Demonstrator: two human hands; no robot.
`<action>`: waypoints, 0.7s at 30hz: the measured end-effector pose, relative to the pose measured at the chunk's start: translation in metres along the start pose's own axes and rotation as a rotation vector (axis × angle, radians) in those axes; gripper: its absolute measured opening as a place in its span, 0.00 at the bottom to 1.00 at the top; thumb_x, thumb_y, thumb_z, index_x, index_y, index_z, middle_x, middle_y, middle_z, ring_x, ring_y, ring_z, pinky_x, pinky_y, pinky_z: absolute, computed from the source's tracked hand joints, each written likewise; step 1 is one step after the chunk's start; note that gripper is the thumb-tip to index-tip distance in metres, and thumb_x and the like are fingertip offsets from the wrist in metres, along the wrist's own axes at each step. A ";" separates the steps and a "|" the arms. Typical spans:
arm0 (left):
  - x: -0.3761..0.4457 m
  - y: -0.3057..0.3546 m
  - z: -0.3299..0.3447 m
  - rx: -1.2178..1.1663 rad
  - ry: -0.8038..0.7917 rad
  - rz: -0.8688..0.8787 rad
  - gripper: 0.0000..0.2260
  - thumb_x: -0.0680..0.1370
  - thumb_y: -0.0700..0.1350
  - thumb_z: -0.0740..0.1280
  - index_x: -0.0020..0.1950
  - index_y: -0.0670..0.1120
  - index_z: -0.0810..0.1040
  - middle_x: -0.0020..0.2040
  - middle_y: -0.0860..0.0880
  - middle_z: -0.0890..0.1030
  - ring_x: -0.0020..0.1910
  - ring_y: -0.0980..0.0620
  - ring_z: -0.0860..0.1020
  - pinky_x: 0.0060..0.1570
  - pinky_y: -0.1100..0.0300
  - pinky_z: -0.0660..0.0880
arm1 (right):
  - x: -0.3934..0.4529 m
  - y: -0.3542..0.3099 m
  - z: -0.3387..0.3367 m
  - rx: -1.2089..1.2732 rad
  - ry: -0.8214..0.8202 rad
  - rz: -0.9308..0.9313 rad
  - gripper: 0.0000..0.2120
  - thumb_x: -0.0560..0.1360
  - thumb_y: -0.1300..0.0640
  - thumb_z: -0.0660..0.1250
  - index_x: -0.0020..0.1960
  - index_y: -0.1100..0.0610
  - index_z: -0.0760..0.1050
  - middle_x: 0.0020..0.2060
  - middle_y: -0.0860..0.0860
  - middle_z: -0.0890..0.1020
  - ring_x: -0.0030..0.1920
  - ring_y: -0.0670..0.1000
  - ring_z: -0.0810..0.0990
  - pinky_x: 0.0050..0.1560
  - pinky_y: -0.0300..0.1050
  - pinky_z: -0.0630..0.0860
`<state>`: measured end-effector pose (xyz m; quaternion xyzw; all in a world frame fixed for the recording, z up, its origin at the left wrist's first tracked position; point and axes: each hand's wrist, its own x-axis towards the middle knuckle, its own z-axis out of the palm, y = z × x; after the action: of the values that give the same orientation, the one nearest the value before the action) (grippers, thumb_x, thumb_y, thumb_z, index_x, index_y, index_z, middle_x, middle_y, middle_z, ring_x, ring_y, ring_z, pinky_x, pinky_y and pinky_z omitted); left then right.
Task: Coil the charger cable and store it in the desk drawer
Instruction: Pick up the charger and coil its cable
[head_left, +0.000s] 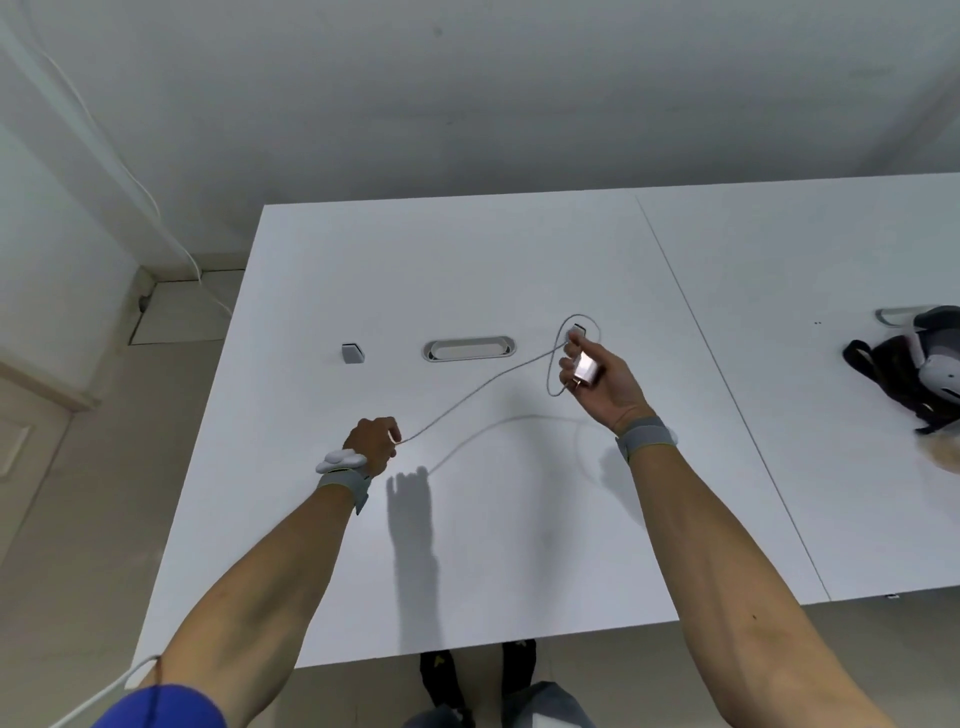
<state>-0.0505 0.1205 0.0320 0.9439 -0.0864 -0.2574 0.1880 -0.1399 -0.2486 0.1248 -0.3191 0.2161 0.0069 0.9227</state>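
Observation:
My right hand (605, 382) is raised above the white desk (467, 270) and grips the white charger block (588, 370), with one loop of the thin white cable (478, 395) hanging around its fingers. From that loop the cable runs down and left in a taut line to my left hand (371, 441), which pinches it between closed fingers. The cable's shadow curves across the desk below. No drawer is visible.
A small grey-white block (353, 353) lies left of an oval cable grommet (469, 348) in the desk. A black and white headset (914, 364) rests on the adjoining desk at the right. Floor and wall cables lie at the left.

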 end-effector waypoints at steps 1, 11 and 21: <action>0.000 0.006 -0.001 0.061 -0.028 0.049 0.17 0.73 0.33 0.56 0.44 0.53 0.78 0.42 0.49 0.85 0.42 0.49 0.81 0.38 0.58 0.78 | 0.002 0.005 0.002 -0.052 0.029 0.011 0.06 0.83 0.60 0.63 0.57 0.59 0.78 0.39 0.51 0.77 0.37 0.50 0.75 0.38 0.41 0.76; 0.000 0.058 -0.024 -0.003 -0.143 0.659 0.05 0.77 0.42 0.70 0.45 0.52 0.84 0.41 0.55 0.87 0.42 0.60 0.83 0.50 0.60 0.77 | 0.015 0.047 -0.008 -0.429 0.138 0.162 0.06 0.81 0.63 0.68 0.54 0.66 0.79 0.42 0.60 0.82 0.38 0.59 0.83 0.48 0.57 0.85; -0.017 0.093 -0.034 -0.700 -0.300 0.421 0.08 0.81 0.41 0.67 0.56 0.38 0.82 0.50 0.40 0.85 0.50 0.50 0.82 0.47 0.55 0.79 | -0.007 0.076 -0.005 -0.501 0.018 0.410 0.07 0.80 0.63 0.66 0.55 0.66 0.78 0.53 0.65 0.84 0.52 0.65 0.85 0.54 0.60 0.84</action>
<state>-0.0537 0.0502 0.1046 0.7373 -0.2111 -0.3615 0.5303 -0.1593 -0.1896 0.0795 -0.4860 0.2758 0.2428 0.7930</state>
